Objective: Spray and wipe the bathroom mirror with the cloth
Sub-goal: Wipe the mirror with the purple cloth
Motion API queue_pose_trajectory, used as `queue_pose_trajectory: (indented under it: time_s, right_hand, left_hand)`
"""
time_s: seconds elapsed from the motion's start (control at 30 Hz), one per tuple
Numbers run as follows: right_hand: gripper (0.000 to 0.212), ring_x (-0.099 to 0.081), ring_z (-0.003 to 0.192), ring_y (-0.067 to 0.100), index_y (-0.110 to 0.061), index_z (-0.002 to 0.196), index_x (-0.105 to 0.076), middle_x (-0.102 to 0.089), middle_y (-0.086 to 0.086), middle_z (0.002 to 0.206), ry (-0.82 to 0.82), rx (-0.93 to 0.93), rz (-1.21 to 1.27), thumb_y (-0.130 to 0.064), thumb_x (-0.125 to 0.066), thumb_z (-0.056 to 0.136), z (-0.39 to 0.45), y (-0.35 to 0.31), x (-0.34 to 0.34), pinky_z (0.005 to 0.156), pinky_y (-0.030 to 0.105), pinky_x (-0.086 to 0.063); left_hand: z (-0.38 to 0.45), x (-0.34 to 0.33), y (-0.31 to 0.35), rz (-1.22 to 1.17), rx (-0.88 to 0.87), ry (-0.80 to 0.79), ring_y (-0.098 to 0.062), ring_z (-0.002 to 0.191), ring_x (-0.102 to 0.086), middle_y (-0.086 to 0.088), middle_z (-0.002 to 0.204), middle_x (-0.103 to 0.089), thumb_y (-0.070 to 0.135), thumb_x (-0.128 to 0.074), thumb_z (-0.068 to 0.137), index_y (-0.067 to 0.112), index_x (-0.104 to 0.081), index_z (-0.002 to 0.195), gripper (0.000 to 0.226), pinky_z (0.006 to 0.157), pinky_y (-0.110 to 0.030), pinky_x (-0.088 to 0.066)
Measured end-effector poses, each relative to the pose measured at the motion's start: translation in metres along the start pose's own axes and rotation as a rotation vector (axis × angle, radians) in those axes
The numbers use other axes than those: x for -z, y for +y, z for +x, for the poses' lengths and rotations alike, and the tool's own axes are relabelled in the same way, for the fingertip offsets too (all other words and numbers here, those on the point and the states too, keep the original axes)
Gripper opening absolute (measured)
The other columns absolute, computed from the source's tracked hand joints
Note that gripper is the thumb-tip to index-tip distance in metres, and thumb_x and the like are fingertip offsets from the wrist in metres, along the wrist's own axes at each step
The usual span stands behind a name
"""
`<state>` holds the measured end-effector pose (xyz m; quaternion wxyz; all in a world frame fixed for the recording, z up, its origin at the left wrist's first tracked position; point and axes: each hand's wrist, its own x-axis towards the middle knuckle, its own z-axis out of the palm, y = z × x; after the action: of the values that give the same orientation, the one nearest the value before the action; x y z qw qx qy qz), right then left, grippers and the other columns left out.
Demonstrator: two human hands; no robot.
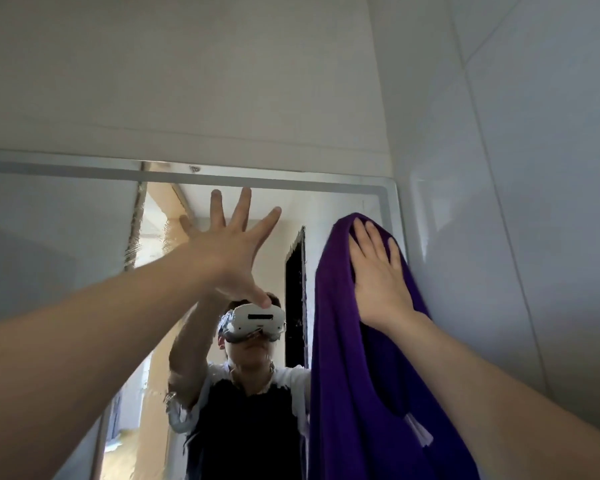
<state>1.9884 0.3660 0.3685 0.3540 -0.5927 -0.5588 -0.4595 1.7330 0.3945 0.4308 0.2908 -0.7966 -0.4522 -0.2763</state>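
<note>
The bathroom mirror (70, 237) fills the lower part of the view, with a light frame along its top and right edge. Wet streaks show on the glass. My right hand (378, 275) presses flat on a purple cloth (354, 393) against the mirror's upper right corner; the cloth hangs down long below the hand. My left hand (232, 244) is raised with fingers spread wide, flat on or very near the glass close to the top edge. No spray bottle is in view.
A white tiled wall (534, 168) stands close on the right, meeting the mirror's edge. Pale wall or ceiling (187, 81) rises above the mirror. The glass reflects a person wearing a headset and a doorway behind.
</note>
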Motion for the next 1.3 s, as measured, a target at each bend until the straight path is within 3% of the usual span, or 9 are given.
queue_pose_trajectory:
  time_s: [0.2, 0.43, 0.67, 0.8, 0.97, 1.03, 1.1, 1.2, 1.3]
  right_hand:
    - [0.082, 0.005, 0.159, 0.024, -0.018, 0.164, -0.007, 0.000, 0.007, 0.173, 0.022, -0.046, -0.139, -0.039, -0.052, 0.099, -0.005, 0.024, -0.002, 0.128, 0.049, 0.001]
    - [0.075, 0.014, 0.158, 0.025, -0.017, 0.164, 0.003, 0.013, 0.006, 0.172, 0.038, -0.184, -0.086, -0.033, -0.040, 0.105, 0.068, 0.015, 0.020, 0.127, 0.053, 0.005]
    - [0.071, 0.004, 0.160, 0.025, -0.022, 0.165, -0.011, -0.002, 0.003, 0.174, 0.068, 0.112, -0.079, -0.042, -0.040, 0.103, 0.064, -0.034, 0.012, 0.127, 0.055, 0.000]
    - [0.062, -0.002, 0.159, 0.019, -0.025, 0.162, -0.025, -0.012, -0.001, 0.172, 0.031, 0.201, 0.086, -0.021, -0.044, 0.103, 0.031, -0.018, 0.012, 0.127, 0.048, 0.005]
    - [0.067, -0.014, 0.158, 0.026, -0.015, 0.153, -0.045, -0.024, 0.006, 0.168, 0.092, -0.067, 0.362, 0.005, -0.058, 0.091, 0.032, 0.035, 0.033, 0.124, 0.030, -0.002]
    - [0.058, -0.010, 0.159, 0.023, -0.019, 0.154, -0.044, -0.022, 0.002, 0.169, 0.104, -0.128, 0.439, -0.002, -0.051, 0.099, 0.042, 0.034, 0.039, 0.124, 0.027, -0.006]
    - [0.052, -0.005, 0.159, 0.021, -0.022, 0.158, -0.038, -0.015, 0.000, 0.171, 0.116, -0.174, 0.359, -0.018, -0.043, 0.106, 0.057, 0.023, 0.035, 0.128, 0.039, -0.004]
    - [0.058, 0.006, 0.159, 0.018, -0.026, 0.162, -0.023, -0.002, 0.000, 0.174, 0.101, -0.255, 0.171, -0.038, -0.036, 0.107, 0.073, 0.000, 0.025, 0.127, 0.053, 0.006]
    - [0.063, 0.011, 0.159, 0.017, -0.029, 0.162, -0.019, 0.003, -0.003, 0.173, 0.082, -0.238, 0.091, -0.049, -0.035, 0.104, 0.080, -0.026, 0.021, 0.122, 0.065, 0.007]
  left_hand:
    - [0.002, -0.009, -0.002, 0.017, 0.006, -0.010, -0.045, 0.145, 0.039, 0.001, 0.154, 0.053, 0.081, -0.080, 0.056, 0.051, 0.040, 0.145, 0.152, 0.111, -0.082, -0.003]
    - [0.002, -0.006, 0.002, 0.013, 0.002, -0.060, -0.045, 0.144, 0.042, 0.001, 0.153, 0.054, 0.080, -0.081, 0.056, 0.051, 0.040, 0.145, 0.153, 0.111, -0.084, -0.003]
    - [0.005, -0.007, 0.001, -0.004, -0.005, -0.059, -0.045, 0.143, 0.044, 0.001, 0.153, 0.054, 0.076, -0.085, 0.056, 0.050, 0.038, 0.146, 0.155, 0.109, -0.086, -0.002]
    - [0.005, -0.010, 0.001, 0.015, -0.005, -0.057, -0.046, 0.143, 0.044, 0.001, 0.153, 0.054, 0.077, -0.083, 0.056, 0.051, 0.041, 0.144, 0.155, 0.110, -0.085, -0.003]
    - [0.005, -0.009, 0.002, -0.004, -0.009, -0.059, -0.048, 0.141, 0.044, -0.002, 0.151, 0.056, 0.075, -0.084, 0.059, 0.049, 0.041, 0.144, 0.153, 0.109, -0.086, 0.000]
    - [0.006, -0.010, 0.003, -0.004, -0.006, -0.057, -0.048, 0.140, 0.045, -0.002, 0.150, 0.057, 0.074, -0.084, 0.059, 0.048, 0.041, 0.145, 0.153, 0.109, -0.086, 0.002]
    - [0.006, -0.010, 0.002, -0.004, -0.006, -0.051, -0.048, 0.139, 0.046, -0.003, 0.150, 0.057, 0.073, -0.084, 0.060, 0.048, 0.040, 0.146, 0.153, 0.108, -0.085, 0.003]
    - [0.005, -0.009, 0.002, -0.008, -0.012, -0.046, -0.048, 0.140, 0.046, -0.004, 0.151, 0.056, 0.074, -0.084, 0.060, 0.047, 0.039, 0.147, 0.153, 0.108, -0.085, 0.004]
    - [0.006, -0.011, 0.002, 0.004, -0.009, -0.040, -0.048, 0.140, 0.045, -0.003, 0.152, 0.056, 0.074, -0.084, 0.059, 0.047, 0.039, 0.147, 0.153, 0.108, -0.085, 0.003]
